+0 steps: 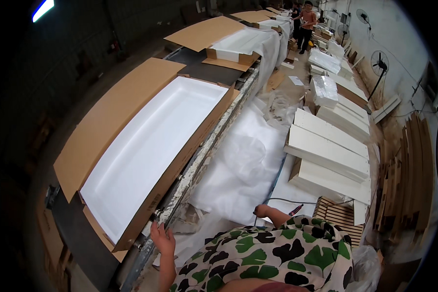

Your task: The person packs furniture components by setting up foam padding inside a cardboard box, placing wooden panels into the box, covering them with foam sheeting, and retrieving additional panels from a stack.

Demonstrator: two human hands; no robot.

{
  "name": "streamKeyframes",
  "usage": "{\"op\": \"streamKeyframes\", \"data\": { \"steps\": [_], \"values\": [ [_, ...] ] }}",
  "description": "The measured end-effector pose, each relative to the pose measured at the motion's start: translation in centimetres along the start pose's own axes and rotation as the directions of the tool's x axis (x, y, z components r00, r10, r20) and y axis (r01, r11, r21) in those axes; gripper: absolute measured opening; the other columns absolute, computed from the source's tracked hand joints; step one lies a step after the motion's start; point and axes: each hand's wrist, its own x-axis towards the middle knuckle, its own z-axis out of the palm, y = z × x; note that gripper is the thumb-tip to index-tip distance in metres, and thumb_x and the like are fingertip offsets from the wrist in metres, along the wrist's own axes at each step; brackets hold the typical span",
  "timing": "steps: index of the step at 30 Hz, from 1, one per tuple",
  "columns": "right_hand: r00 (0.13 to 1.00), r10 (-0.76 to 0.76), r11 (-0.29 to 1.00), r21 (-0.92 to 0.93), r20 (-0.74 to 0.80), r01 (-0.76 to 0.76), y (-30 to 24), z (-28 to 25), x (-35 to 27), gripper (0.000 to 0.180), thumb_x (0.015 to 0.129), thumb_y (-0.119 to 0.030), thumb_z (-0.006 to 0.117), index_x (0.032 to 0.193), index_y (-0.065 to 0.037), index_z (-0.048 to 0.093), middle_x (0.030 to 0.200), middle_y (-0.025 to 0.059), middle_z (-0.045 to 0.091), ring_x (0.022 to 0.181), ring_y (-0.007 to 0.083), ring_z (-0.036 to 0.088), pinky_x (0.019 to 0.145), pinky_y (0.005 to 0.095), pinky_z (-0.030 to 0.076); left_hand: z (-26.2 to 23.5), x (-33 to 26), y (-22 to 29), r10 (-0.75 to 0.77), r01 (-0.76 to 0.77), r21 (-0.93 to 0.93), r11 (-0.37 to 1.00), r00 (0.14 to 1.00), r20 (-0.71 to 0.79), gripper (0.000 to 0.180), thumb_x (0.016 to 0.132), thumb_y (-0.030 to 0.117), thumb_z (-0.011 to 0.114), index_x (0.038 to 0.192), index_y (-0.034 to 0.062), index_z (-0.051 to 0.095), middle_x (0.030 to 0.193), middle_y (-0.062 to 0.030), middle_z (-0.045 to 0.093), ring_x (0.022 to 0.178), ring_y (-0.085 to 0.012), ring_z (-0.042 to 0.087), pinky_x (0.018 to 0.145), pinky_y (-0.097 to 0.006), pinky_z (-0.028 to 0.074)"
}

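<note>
My left hand (162, 238) is at the worn metal edge rail (192, 180) of the conveyor, fingers apart and nothing held in them. Beside it is the near corner of a long open cardboard box (153, 207), lined with a shallow white foam tray (151, 131). Its brown flap (107, 119) is folded out on the far side. Over white foam sheeting (238, 170) to the right, my right hand (264, 210) looks closed. A thin dark cable (292, 200) runs close by it, but what the fingers hold is too small to make out.
White boards (328, 146) lie in stacks along the right, with a slatted wooden piece (331, 214) nearer me. Another open box (233, 46) is farther up the dark conveyor belt (207, 72). People (306, 24) stand at the far end. Wall fans (379, 63) line the right.
</note>
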Motion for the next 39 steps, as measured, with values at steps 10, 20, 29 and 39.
{"op": "streamKeyframes", "data": {
  "steps": [10, 20, 29, 39],
  "values": [
    [0.993, 0.121, 0.992, -0.042, -0.008, -0.121, 3.1, 3.3, 1.1, 0.035, 0.078, -0.033, 0.051, 0.089, -0.003, 0.065, 0.097, 0.0185, 0.061, 0.09, 0.0348, 0.058, 0.079, 0.0398, 0.046, 0.4, -2.5, 1.1, -0.105, 0.019, 0.323, 0.946, 0.962, 0.251, 0.095, 0.064, 0.024, 0.07, 0.134, -0.0064, 0.013, 0.14, -0.0229, 0.014, 0.131, -0.0381, 0.01, 0.106, -0.048, 0.009],
    [0.986, 0.135, 0.991, -0.037, 0.099, -0.132, 2.4, 4.4, -2.2, 0.036, 0.078, -0.033, 0.049, 0.09, -0.003, 0.065, 0.098, 0.0183, 0.061, 0.091, 0.0348, 0.057, 0.08, 0.0401, 0.046, 0.9, -2.4, 0.6, -0.125, 0.036, 0.306, 0.951, 0.953, 0.276, 0.098, 0.064, 0.026, 0.07, 0.134, -0.0054, 0.01, 0.141, -0.0218, 0.011, 0.132, -0.0362, 0.005, 0.107, -0.047, 0.004],
    [0.994, 0.087, 0.996, -0.021, 0.069, -0.086, 1.5, 4.1, -0.5, 0.036, 0.079, -0.033, 0.048, 0.091, -0.003, 0.065, 0.099, 0.0181, 0.061, 0.091, 0.0348, 0.057, 0.08, 0.0404, 0.045, 1.0, -2.5, 1.1, -0.088, 0.027, 0.263, 0.964, 0.972, 0.22, 0.097, 0.06, 0.021, 0.071, 0.134, -0.004, 0.014, 0.14, -0.0212, 0.016, 0.132, -0.0358, 0.01, 0.106, -0.048, 0.007],
    [0.989, 0.11, 0.994, -0.033, 0.102, -0.107, 1.7, 4.1, -2.0, 0.037, 0.079, -0.033, 0.046, 0.092, -0.003, 0.064, 0.099, 0.0179, 0.06, 0.092, 0.0347, 0.057, 0.081, 0.0407, 0.045, 0.9, -2.5, 0.7, -0.083, 0.033, 0.242, 0.97, 0.977, 0.195, 0.093, 0.062, 0.018, 0.07, 0.134, -0.0032, 0.016, 0.14, -0.0208, 0.018, 0.131, -0.0361, 0.011, 0.106, -0.049, 0.009]
  ]
}}
